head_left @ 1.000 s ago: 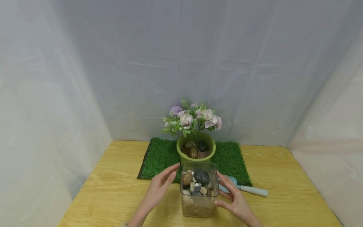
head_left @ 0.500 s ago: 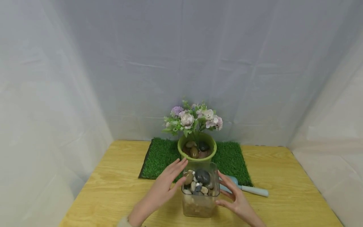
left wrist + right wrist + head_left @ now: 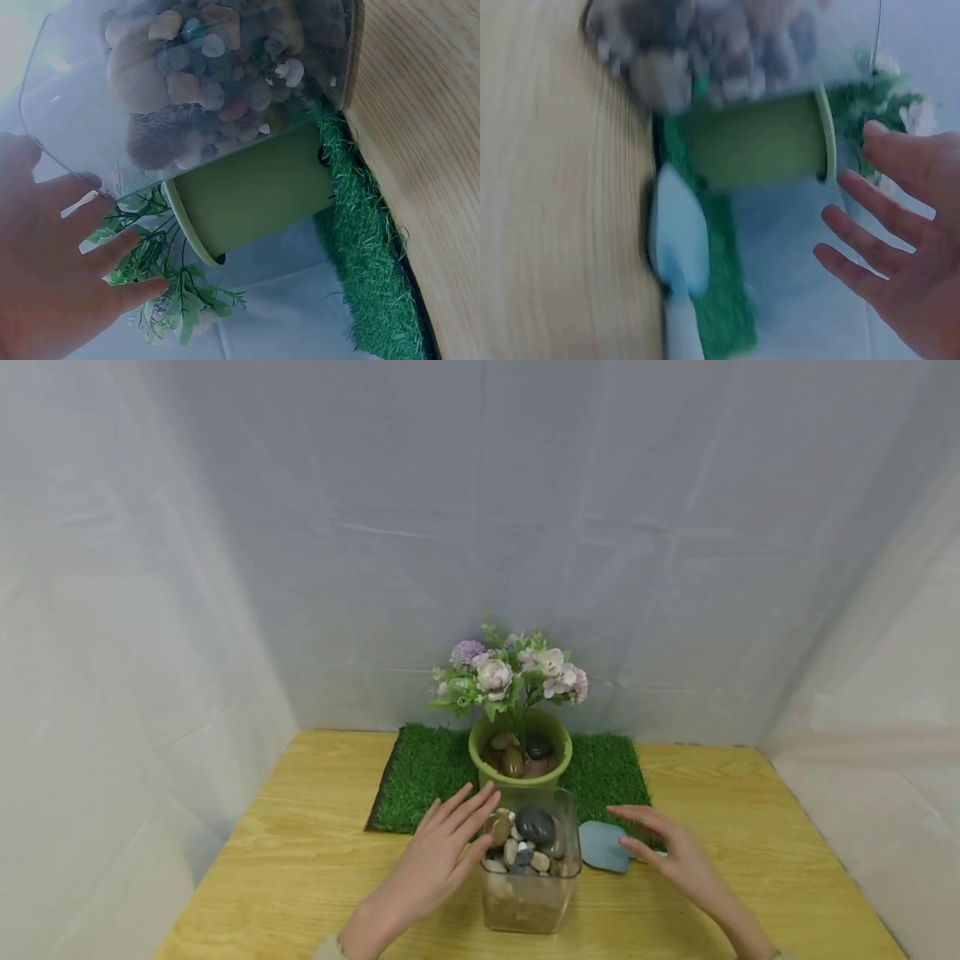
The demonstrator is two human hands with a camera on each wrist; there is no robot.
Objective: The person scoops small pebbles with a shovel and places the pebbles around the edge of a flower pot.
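Note:
A clear square container [image 3: 525, 902] full of pebbles stands on the table in front of a green flower pot [image 3: 480, 768]. My left hand [image 3: 435, 856] is at the container's left rim, fingers spread and fairly straight; in the left wrist view the fingertips lie right at the rim of the clear wall [image 3: 75, 105]. To the right, my right hand [image 3: 678, 856] is away from the container, fingers extended and holding nothing. It hovers over a trowel with a light blue blade [image 3: 603, 846], whose pale handle [image 3: 681, 330] shows in the right wrist view.
The pot holds artificial flowers [image 3: 495, 678] and a few large stones [image 3: 513, 762]. It stands on a green turf mat [image 3: 431, 777] at the back of the wooden table [image 3: 277, 860]. White sheeting [image 3: 480, 527] hangs behind and at both sides.
My right hand has left the container's right side and moved right, over the trowel. My left hand has come in from the left to the container's rim. The container stays put.

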